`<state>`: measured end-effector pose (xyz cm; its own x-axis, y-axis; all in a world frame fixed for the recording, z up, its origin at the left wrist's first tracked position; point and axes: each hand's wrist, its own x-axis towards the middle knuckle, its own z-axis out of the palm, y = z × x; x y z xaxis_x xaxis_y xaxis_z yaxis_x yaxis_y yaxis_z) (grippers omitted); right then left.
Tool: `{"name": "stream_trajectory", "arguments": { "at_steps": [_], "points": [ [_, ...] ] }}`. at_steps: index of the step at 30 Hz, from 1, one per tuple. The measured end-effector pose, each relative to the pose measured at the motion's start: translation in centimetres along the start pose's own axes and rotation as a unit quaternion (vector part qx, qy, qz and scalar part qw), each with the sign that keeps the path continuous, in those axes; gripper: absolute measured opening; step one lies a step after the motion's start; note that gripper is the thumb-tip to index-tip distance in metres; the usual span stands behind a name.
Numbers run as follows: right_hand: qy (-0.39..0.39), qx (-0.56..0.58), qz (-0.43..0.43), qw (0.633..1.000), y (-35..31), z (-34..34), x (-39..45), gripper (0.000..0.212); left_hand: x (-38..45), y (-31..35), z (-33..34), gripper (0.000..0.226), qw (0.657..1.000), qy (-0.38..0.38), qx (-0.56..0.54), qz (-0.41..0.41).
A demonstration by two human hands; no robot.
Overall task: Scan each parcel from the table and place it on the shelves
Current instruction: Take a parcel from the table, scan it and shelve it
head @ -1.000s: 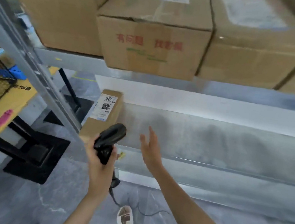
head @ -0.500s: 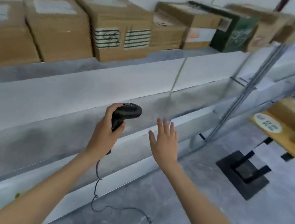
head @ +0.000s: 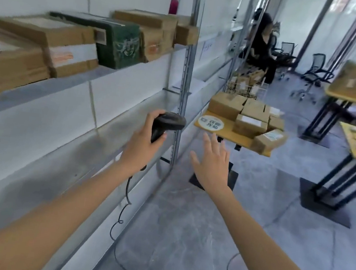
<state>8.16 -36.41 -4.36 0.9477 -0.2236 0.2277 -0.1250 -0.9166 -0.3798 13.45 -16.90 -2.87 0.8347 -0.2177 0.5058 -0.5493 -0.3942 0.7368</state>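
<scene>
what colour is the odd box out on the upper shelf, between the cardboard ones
Dark green box with a pale swirling print on its front, seen in the head view.

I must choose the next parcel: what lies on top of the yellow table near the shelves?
Several cardboard parcels and a round sign lie on the yellow table. Anything behind the stack is hidden.

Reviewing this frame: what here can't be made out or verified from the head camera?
- Parcel labels on the table: too small and blurred to read.
- Scanner trigger: hidden under the left hand that grips it.
- Scanner cable: runs out past the bottom edge.
- Right hand: open, palm side turned away.
- Shelved boxes: motion-blurred, leftmost cut by the edge.
</scene>
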Motion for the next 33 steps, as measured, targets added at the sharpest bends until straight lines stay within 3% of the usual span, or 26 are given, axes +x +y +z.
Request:
{"name": "stream_trajectory", "arguments": {
  "at_steps": [14, 19, 33],
  "points": [
    [0.033, -0.008, 0.177, 0.984, 10.6, -0.2, 17.1, 0.071, 18.7, -1.9, 12.9, 0.056, 0.99, -0.11, -0.051, 0.066],
    [0.021, -0.007, 0.224, 0.974, 15.0, 1.0, 19.9, 0.07, 21.8, -4.4, 18.3, 0.06, 0.988, -0.134, -0.062, 0.051],
    [-0.021, 0.016, 0.245, 0.969, 32.0, 2.4, 34.6, 0.071, 31.6, -7.2, 38.0, 0.062, 0.987, -0.15, -0.053, 0.003]
  ]
}}
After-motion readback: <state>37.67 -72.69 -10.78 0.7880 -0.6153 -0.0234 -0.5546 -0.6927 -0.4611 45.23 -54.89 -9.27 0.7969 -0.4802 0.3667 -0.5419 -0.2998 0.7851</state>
